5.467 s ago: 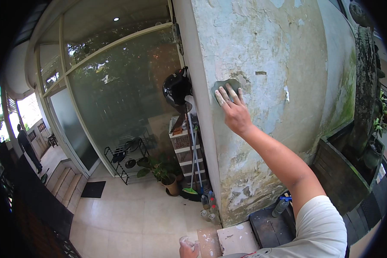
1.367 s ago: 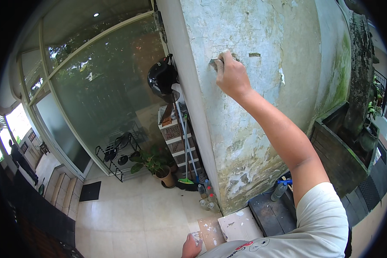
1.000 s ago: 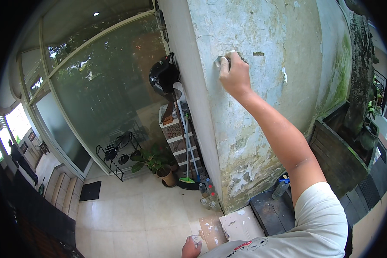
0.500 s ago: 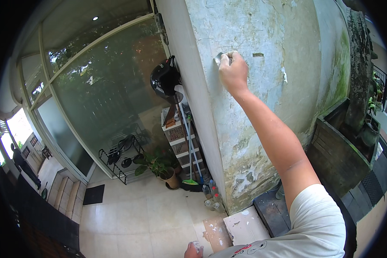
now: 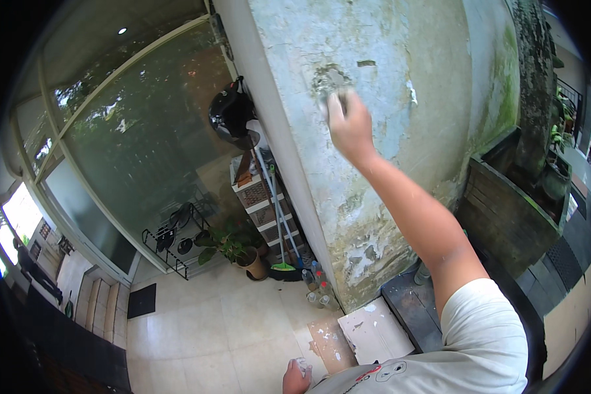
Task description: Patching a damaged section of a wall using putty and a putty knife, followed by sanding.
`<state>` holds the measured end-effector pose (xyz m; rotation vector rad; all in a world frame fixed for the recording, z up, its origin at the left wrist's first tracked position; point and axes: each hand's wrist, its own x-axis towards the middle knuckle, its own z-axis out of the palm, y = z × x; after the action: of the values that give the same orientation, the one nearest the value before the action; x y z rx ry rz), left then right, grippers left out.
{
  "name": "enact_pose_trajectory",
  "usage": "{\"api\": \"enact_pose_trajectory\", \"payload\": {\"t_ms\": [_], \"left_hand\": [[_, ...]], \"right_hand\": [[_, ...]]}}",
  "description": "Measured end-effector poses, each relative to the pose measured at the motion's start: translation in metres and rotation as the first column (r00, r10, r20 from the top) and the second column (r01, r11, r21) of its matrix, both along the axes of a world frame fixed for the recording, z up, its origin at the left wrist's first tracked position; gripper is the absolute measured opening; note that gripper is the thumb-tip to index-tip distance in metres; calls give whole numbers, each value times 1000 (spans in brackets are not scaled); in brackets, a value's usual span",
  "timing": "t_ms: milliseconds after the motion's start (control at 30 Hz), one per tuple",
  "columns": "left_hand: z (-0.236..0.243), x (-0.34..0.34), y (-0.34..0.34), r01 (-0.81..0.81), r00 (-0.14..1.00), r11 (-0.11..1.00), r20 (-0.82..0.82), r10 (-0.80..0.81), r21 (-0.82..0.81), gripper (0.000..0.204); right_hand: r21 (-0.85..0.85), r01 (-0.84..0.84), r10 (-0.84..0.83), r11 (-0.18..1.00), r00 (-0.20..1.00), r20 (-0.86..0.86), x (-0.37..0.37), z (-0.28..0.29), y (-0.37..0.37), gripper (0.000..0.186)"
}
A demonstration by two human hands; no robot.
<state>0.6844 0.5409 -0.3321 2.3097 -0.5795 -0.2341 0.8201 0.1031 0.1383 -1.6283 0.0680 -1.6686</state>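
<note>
My right hand is raised against the peeling pale wall, blurred, fingers closed on a grey, flat piece whose shape is mostly hidden. Just above it is a rough patch of flaked plaster, with a small dark slot to its right. Low at the bottom edge, my left hand is closed around something whitish that I cannot make out.
A black helmet hangs left of the wall corner, over stacked drawers, brooms, potted plant and bottles. Cardboard and a dark step lie below. A mossy planter stands right; a person at far left.
My right hand has moved slightly down the wall, uncovering the flaked patch; earlier its fingers lay spread on the grey piece. The view has shifted, moving the scene left and up.
</note>
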Motion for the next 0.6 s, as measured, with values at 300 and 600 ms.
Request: {"api": "enact_pose_trajectory", "payload": {"t_ms": [300, 600], "left_hand": [[64, -5, -19, 54, 998, 998, -21, -54, 12, 28], [98, 14, -94, 331, 942, 935, 14, -336, 123, 41]], "right_hand": [[334, 378, 106, 864, 513, -852, -210, -481, 6, 29], [697, 683, 629, 219, 447, -636, -413, -584, 90, 41]]}}
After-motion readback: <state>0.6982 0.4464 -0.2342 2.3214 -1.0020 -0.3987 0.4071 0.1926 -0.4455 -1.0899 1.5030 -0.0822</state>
